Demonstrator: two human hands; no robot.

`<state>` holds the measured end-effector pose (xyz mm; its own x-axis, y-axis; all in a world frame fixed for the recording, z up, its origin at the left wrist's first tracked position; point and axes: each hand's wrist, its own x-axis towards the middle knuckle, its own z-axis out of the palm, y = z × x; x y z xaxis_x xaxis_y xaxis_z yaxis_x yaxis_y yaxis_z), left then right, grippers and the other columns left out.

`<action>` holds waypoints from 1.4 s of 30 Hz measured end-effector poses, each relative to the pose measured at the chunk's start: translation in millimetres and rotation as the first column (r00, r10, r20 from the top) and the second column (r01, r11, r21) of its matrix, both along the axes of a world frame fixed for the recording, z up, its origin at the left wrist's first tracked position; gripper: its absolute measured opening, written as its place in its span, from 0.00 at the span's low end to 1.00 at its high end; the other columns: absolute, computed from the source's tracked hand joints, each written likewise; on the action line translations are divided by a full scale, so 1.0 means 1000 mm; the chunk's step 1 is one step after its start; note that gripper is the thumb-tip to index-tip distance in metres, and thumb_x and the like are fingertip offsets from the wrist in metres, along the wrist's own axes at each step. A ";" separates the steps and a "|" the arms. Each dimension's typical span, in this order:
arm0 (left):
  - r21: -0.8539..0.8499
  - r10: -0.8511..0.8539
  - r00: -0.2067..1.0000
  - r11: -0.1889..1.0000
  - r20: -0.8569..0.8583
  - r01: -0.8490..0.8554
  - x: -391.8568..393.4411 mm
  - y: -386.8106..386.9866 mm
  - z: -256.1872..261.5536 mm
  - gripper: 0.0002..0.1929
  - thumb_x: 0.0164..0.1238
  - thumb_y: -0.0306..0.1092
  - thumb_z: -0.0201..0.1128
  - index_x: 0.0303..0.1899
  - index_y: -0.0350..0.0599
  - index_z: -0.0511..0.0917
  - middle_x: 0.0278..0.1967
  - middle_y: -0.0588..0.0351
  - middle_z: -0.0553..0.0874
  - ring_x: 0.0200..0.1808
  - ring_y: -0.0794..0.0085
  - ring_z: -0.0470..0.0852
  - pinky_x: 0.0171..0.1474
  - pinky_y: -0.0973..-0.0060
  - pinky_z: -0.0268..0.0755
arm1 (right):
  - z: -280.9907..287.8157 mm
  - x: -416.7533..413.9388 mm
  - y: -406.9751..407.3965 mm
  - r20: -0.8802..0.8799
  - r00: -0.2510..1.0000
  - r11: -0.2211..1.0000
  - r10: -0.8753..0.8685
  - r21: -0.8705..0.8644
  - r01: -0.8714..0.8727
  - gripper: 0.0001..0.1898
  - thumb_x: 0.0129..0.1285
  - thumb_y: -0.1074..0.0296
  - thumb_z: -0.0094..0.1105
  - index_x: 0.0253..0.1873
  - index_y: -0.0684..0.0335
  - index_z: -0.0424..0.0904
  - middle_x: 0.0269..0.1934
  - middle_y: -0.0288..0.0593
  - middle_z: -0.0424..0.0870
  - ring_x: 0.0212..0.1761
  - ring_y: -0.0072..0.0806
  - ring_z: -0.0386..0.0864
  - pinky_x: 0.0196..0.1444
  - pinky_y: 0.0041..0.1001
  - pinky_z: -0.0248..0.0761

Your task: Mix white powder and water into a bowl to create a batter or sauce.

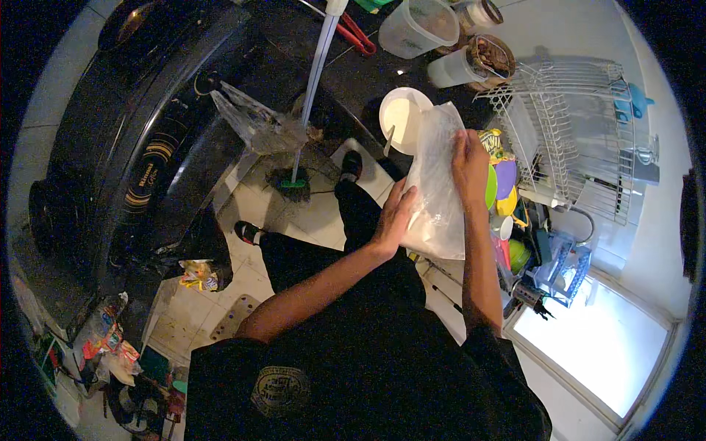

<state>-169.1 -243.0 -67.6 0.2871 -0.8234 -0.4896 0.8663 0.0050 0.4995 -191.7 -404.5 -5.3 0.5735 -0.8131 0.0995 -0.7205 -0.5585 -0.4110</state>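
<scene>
A clear plastic bag [439, 209] with white powdery contents gathered in its lower end hangs between my two hands. My right hand [470, 168] grips its far edge near the upper part. Along the opposite side, my left hand [395, 215] holds the bag with fingers stretched and thumb laid against the plastic. Just beyond stands a white bowl [390, 99] of pale, creamy-looking contents, with a spoon [389, 140] leaning at its rim. The top of the bag overlaps the bowl's right side and hides part of it.
A wire dish rack [573, 118], plastic tubs [419, 27] and red-handled tongs [358, 36] stand or lie around the counter. Coloured dishes [504, 182] crowd beside my right forearm. A Rinnai stove [149, 165] is at left, with a broom [317, 82] upright between.
</scene>
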 end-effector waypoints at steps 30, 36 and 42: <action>0.097 -0.042 0.955 0.995 0.293 0.014 0.001 -0.002 0.014 0.28 0.74 0.48 0.48 0.65 0.36 0.59 0.60 0.41 0.71 0.61 0.59 0.70 0.63 0.69 0.61 | -0.016 -0.006 -0.024 0.009 0.997 0.971 -0.076 0.229 0.072 0.20 0.68 0.58 0.46 0.30 0.71 0.73 0.19 0.47 0.73 0.21 0.30 0.68 0.28 0.35 0.63; 0.092 -0.094 0.938 0.993 0.334 0.066 0.004 -0.002 0.019 0.29 0.73 0.48 0.49 0.66 0.36 0.57 0.61 0.41 0.70 0.62 0.58 0.69 0.64 0.69 0.59 | -0.015 -0.004 -0.026 -0.035 0.998 0.986 -0.047 0.156 0.052 0.20 0.69 0.59 0.45 0.29 0.71 0.73 0.21 0.55 0.75 0.23 0.49 0.72 0.31 0.41 0.64; 0.096 -0.072 0.943 0.994 0.324 0.043 0.011 -0.002 0.035 0.28 0.73 0.46 0.50 0.65 0.35 0.57 0.60 0.40 0.71 0.61 0.57 0.71 0.63 0.68 0.61 | -0.020 -0.006 -0.033 -0.094 0.996 0.990 0.007 0.138 0.006 0.19 0.69 0.59 0.45 0.32 0.72 0.75 0.28 0.61 0.78 0.31 0.54 0.76 0.37 0.43 0.67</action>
